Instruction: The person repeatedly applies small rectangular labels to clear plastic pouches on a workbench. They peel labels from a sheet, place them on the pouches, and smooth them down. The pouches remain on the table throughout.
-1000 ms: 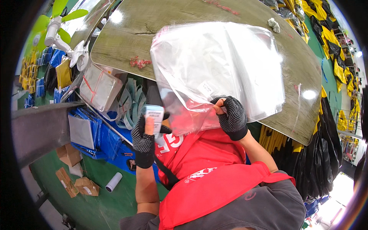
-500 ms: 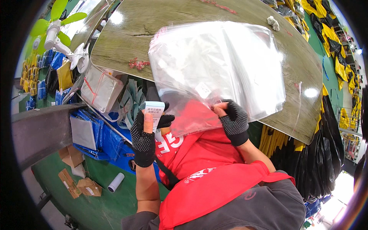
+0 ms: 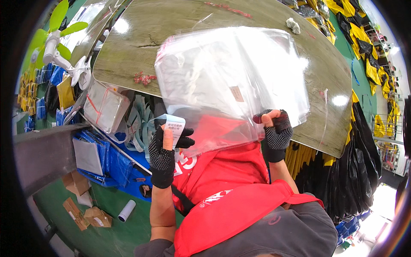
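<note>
My left hand point(image 3: 165, 147), in a black glove with white grip dots and a bare thumb, holds a strip of white labels point(image 3: 173, 126) with pale blue backing. The thumb presses on its face. A stack of clear plastic bags point(image 3: 205, 68) lies on the table, its near part hanging over the edge towards my red apron point(image 3: 231, 171). At the near right corner of the bags is my right hand point(image 3: 276, 132), gloved alike, with thumb and fingers closed together. Whatever is between those fingertips is hidden. A small brownish rectangle point(image 3: 236, 94) shows on the bags.
The wood-patterned table point(image 3: 128, 51) has a rounded edge and carries red string scraps point(image 3: 144, 79) and a crumpled white scrap point(image 3: 293, 25). A green fan point(image 3: 53, 40) stands at left. Blue packs point(image 3: 115, 158) lie below it; black bags point(image 3: 342, 171) hang at right.
My right hand has moved right and turned its thumb upward. The white label on the bags is out of sight, and a brownish rectangle shows nearby. My left hand still holds the label strip.
</note>
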Action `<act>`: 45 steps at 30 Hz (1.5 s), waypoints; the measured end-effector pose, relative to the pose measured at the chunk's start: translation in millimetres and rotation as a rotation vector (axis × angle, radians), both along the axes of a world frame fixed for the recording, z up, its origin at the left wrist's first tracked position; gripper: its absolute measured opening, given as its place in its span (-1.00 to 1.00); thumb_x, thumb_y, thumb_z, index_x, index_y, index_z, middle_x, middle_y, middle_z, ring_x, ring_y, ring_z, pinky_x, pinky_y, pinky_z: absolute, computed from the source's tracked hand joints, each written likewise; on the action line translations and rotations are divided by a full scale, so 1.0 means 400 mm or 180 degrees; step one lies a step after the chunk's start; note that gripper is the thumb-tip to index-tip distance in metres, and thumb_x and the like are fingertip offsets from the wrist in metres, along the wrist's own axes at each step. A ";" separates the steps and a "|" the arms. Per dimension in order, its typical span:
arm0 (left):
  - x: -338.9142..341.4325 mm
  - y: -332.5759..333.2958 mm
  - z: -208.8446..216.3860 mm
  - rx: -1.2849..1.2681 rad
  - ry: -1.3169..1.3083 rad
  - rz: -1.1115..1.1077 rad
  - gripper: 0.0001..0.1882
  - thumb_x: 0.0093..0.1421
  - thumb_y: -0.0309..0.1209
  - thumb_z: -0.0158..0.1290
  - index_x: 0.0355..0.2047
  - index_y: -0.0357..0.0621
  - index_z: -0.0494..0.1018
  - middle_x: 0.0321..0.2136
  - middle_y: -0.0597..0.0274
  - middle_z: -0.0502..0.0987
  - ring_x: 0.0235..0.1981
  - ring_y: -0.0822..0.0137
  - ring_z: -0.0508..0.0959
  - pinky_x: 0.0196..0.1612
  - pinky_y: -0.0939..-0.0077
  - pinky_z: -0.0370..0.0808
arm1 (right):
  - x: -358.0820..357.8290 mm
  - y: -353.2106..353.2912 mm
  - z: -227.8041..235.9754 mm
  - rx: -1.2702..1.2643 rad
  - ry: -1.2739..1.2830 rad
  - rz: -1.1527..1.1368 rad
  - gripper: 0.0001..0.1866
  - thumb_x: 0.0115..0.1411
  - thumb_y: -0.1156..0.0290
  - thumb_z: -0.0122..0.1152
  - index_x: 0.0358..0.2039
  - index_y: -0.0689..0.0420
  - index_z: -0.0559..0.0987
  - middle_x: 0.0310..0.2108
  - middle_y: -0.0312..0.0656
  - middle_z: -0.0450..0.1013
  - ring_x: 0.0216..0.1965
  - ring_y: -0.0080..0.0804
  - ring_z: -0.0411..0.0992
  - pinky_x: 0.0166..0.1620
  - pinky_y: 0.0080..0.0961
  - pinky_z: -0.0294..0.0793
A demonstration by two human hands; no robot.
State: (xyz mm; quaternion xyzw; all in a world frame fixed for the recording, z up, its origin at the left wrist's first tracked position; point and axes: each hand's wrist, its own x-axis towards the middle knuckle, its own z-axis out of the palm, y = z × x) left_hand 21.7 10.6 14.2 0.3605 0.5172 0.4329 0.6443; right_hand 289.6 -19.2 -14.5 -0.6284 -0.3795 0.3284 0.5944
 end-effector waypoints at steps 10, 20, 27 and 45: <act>0.016 -0.043 0.018 0.0595 0.0642 -0.0257 -0.54 0.32 -0.19 -0.14 0.10 -0.26 0.28 -0.34 0.08 0.53 -0.47 0.39 0.51 -0.33 0.52 0.45 | -0.037 -0.016 0.148 0.0808 -0.1703 0.0361 -0.35 -0.01 0.27 0.35 0.05 0.24 0.31 -0.03 -0.09 0.32 -0.06 -0.30 0.36 -0.04 -0.41 0.39; -0.022 -0.096 0.056 0.1057 0.0871 -0.0121 -0.14 -0.01 -0.13 0.28 0.18 -0.33 0.16 -0.25 0.07 0.53 -0.36 0.26 0.55 -0.26 0.48 0.46 | -0.256 0.157 0.141 -0.0842 0.1254 0.2845 -0.78 0.18 0.44 0.14 -0.18 0.26 0.52 -0.36 -0.31 0.48 -0.27 -0.63 0.37 -0.16 -0.63 0.39; -0.083 -0.101 0.083 0.0156 0.1359 -0.0284 -0.83 0.09 -0.40 0.18 -0.39 -0.28 0.50 -0.56 0.24 0.53 -0.50 0.52 0.49 -0.38 0.57 0.42 | -0.297 0.181 0.131 -0.0967 0.3415 0.3292 -0.71 0.00 0.46 0.17 -0.22 0.14 0.39 -0.31 -0.30 0.38 -0.22 -0.58 0.31 -0.07 -0.60 0.29; -0.166 -0.178 0.071 0.2535 0.4731 0.0825 -0.81 0.01 -0.58 0.12 -0.31 -0.18 0.54 -0.33 -0.05 0.55 -0.37 0.04 0.58 -0.31 0.31 0.52 | -0.528 0.154 0.114 -0.1341 0.1722 0.3504 -0.46 0.10 0.42 0.28 0.07 0.27 0.34 -0.22 -0.18 0.48 -0.18 -0.54 0.43 -0.11 -0.60 0.44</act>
